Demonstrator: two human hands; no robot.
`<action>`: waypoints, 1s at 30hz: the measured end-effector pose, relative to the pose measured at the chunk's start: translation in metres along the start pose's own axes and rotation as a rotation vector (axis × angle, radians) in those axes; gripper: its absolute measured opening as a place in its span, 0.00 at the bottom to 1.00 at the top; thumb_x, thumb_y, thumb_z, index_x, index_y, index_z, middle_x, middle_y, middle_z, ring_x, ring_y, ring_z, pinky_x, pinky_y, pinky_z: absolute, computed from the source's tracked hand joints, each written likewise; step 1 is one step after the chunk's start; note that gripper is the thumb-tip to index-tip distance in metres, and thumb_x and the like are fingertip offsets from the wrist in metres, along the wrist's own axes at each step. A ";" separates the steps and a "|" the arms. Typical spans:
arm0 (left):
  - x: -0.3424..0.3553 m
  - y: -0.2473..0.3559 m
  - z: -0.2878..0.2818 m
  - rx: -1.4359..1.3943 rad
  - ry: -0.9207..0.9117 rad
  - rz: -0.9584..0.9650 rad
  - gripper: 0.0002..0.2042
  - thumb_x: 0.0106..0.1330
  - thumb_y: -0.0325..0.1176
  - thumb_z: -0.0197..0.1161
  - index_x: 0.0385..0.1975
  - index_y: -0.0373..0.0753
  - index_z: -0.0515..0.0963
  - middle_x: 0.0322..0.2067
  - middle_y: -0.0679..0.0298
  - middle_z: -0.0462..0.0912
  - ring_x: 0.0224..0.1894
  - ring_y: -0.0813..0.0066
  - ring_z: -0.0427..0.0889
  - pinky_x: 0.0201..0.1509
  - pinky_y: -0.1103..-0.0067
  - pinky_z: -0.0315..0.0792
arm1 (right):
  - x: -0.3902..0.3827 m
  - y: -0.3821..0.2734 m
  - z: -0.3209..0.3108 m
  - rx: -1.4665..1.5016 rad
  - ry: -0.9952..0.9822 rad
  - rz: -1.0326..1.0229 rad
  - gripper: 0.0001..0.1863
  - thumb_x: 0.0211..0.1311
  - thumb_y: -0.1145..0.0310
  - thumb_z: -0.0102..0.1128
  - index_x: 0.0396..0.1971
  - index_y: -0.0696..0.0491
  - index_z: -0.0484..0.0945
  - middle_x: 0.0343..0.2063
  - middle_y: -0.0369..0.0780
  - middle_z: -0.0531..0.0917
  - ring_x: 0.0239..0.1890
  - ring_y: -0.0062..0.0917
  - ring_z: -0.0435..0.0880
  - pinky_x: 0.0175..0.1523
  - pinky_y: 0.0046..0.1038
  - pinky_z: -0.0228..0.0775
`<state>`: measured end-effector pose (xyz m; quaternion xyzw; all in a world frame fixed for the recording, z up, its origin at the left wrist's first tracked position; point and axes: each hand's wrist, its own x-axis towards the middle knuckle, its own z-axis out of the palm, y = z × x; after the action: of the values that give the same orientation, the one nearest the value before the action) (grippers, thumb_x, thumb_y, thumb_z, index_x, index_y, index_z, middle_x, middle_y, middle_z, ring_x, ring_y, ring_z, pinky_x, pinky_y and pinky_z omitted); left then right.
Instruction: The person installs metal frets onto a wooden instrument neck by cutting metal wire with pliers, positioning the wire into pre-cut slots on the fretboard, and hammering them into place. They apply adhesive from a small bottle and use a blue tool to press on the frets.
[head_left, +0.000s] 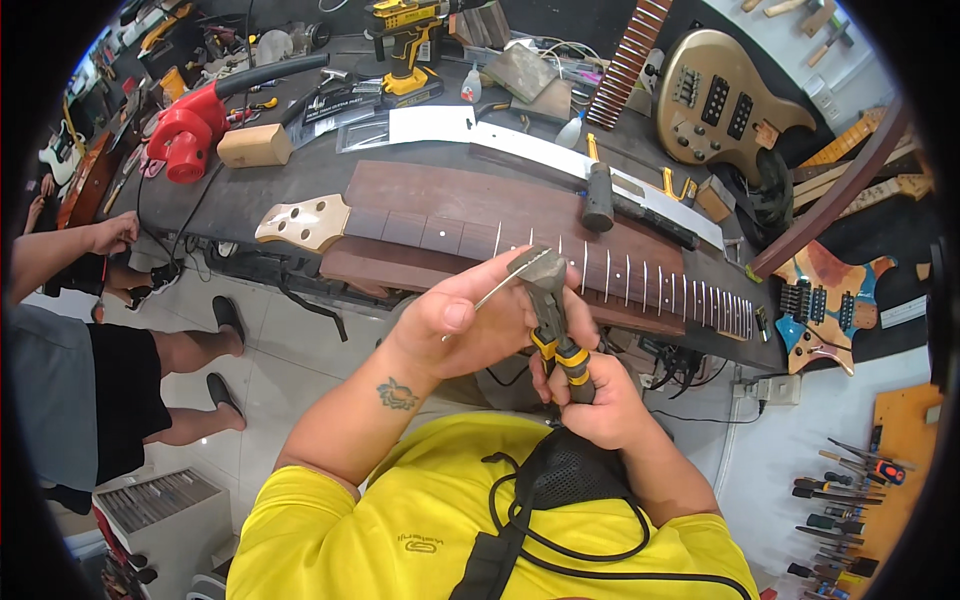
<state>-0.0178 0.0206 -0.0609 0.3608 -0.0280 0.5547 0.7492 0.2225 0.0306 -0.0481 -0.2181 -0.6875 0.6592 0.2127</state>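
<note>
My right hand [600, 405] is wrapped round the black and yellow handles of a pair of end-cutting pliers [543, 285]. A thin, slightly curved piece of fret wire [482, 303] runs from the plier jaws past my left thumb. My left hand [455, 310] cups behind the jaws, its fingers bent around the wire; the pliers partly hide them. Just beyond both hands lies a guitar neck [440, 235] with a pale headstock [305, 222]. Silvery frets line its right part, while the slots near the headstock look bare.
A brown board [400, 185] lies under the neck on the dark bench. Around it are a hammer [597, 200], a white strip [520, 145], a wooden block [255, 146], a red blower [188, 130] and a yellow drill [405, 50]. Another person [60, 370] stands at the left.
</note>
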 end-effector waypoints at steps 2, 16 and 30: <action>0.001 -0.005 -0.001 -0.111 -0.088 0.014 0.45 0.57 0.54 0.78 0.71 0.37 0.67 0.51 0.50 0.78 0.62 0.43 0.77 0.71 0.52 0.67 | -0.001 0.002 0.000 0.043 0.010 0.018 0.07 0.45 0.82 0.57 0.26 0.55 0.73 0.40 0.41 0.78 0.44 0.29 0.76 0.56 0.32 0.69; -0.007 -0.010 0.002 -0.114 -0.104 -0.010 0.42 0.56 0.47 0.80 0.69 0.41 0.66 0.47 0.57 0.74 0.58 0.50 0.77 0.64 0.56 0.70 | -0.006 0.004 0.003 0.113 -0.054 0.016 0.07 0.44 0.84 0.56 0.26 0.57 0.74 0.40 0.40 0.78 0.46 0.28 0.76 0.54 0.32 0.69; -0.044 0.045 0.035 0.818 0.555 0.042 0.15 0.74 0.27 0.69 0.58 0.31 0.83 0.39 0.54 0.91 0.41 0.69 0.91 0.45 0.76 0.83 | -0.009 0.001 -0.001 -0.210 0.167 -0.009 0.08 0.47 0.83 0.59 0.28 0.57 0.74 0.43 0.39 0.77 0.48 0.29 0.77 0.61 0.29 0.68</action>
<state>-0.0606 -0.0291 -0.0316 0.4631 0.3853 0.6106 0.5140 0.2307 0.0259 -0.0486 -0.2902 -0.7335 0.5624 0.2479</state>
